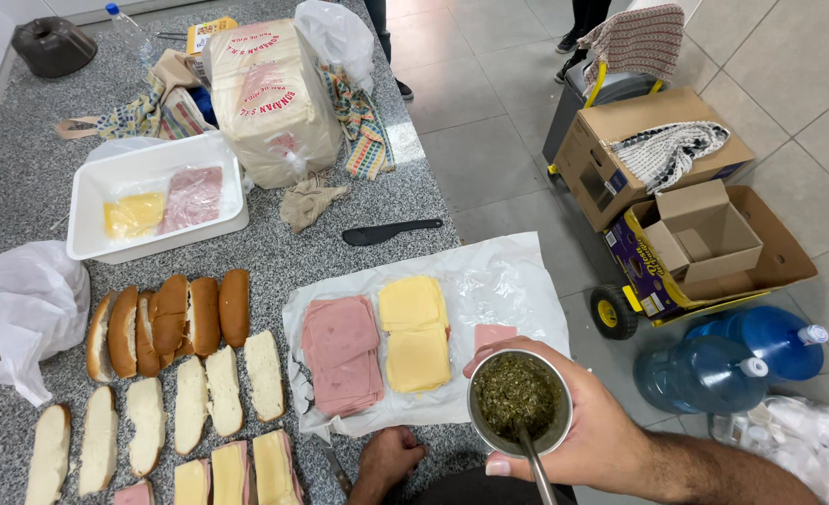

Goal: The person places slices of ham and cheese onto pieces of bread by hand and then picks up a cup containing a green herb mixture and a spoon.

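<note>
Right hand (590, 432): lower right of the frame, fingers wrapped round a metal cup (519, 404), thumb along the near rim, forearm running off toward the bottom right corner.
Metal cup: round, smooth grey wall, packed with coarse green herb, a metal straw (536, 468) slanting out toward the bottom edge; held just past the counter's edge.
Left hand (388, 460): bottom centre, fingers curled loosely under, knuckles resting on the speckled granite counter (21, 178), holding nothing; a knife (334, 463) lying just left of it.
Cut bread (190, 404): lower left, pale soft oblong halves laid crumb-up in rows, a few at the bottom edge already topped with cheese and ham.
Plastic sheet (508, 281): centre, thin, crinkled, white, spread flat; bearing a stack of pink ham slices (341, 355) beside two stacks of square yellow cheese slices (414, 332).
Whole rolls (166, 323): left of centre, brown glossy crusts, standing on edge side by side.
Black spatula (391, 230): above the sheet, flat and matte.
White tray (92, 187): upper left, rectangular plastic, with bagged cheese and ham inside.
Bread bag (269, 103): top centre, bulky, clear printed plastic.
Cardboard boxes (704, 224): right, open, on a cart over the tiled floor.
Water jugs (732, 360): right, blue, translucent, lying on their sides.
</note>
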